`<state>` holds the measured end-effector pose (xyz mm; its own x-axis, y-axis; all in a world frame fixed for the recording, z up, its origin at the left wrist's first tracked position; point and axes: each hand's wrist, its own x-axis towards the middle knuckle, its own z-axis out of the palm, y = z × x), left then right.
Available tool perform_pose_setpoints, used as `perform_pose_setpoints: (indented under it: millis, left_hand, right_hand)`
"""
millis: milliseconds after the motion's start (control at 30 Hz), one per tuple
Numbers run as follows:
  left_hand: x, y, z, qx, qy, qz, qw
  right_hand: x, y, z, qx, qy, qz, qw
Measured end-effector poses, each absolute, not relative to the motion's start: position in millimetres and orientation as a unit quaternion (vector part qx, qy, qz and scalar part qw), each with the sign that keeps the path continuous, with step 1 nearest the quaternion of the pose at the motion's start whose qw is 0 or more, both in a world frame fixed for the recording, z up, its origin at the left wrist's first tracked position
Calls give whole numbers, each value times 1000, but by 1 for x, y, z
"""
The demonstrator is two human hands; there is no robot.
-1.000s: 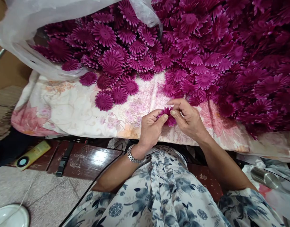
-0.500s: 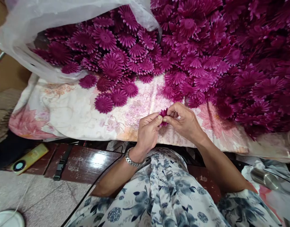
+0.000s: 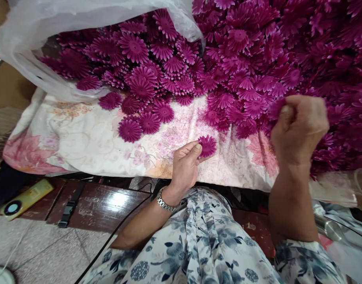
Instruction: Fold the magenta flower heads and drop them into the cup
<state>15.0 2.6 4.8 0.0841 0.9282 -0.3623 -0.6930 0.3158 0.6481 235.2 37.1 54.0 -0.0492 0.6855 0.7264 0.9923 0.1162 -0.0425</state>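
My left hand (image 3: 186, 161) pinches a magenta artificial flower (image 3: 208, 146) between thumb and fingers, its petals spread and its face toward me. This hand is just above the patterned cloth (image 3: 181, 130), near the front edge. Off to the right, my right hand (image 3: 300, 128) is blurred, with its fingers curled in. At its thumb tip shows a smeared magenta flower (image 3: 277, 107), which it seems to grip. The right hand is over the edge of a large heap of magenta flowers (image 3: 254, 104). How its other fingers sit is hidden.
A translucent plastic bag (image 3: 24, 43) lies open at the upper left, with flowers spilling from it. Several flowers (image 3: 130, 130) rest on the cloth before it. Below is a dark red wooden bench (image 3: 106, 201) with a strap buckle (image 3: 67, 209) and a yellow object (image 3: 28, 199).
My right hand has parted from my left and swung right and up to the heap. The left hand has stayed in place, and the flower in it now shows its full face.
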Motion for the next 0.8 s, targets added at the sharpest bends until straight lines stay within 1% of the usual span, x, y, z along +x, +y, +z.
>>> perform_pose_setpoints:
  millis: [67,133,167,200,267,367,533,800]
  left_hand:
    - [14,3,5,164,373,558,723]
    - [14,3,5,170,370,556,724]
    - [15,4,4,172,368,555,725]
    - [15,4,4,176,367,553,727]
    - [15,4,3,188,367,545,730]
    - [16,3,2,206,371,534,731]
    - [18,1,0,216,380,554,709]
    - [17,3,3,210,384,563,701]
  right_hand:
    - [248,37,59,-649,-646,-287,281]
    - [236,32,54,-630,-668,-266,295]
    - [222,29,49,-604,-695,-228,316]
    - [205,25,42,-557,-744,-157,334]
    - [172,19,29,-482,-813,7,327]
    - [144,16,17,-456,-821,104,328]
    - [148,15,19,-465,-807,147,333]
    - [152,7,23,-481,-797,166,327]
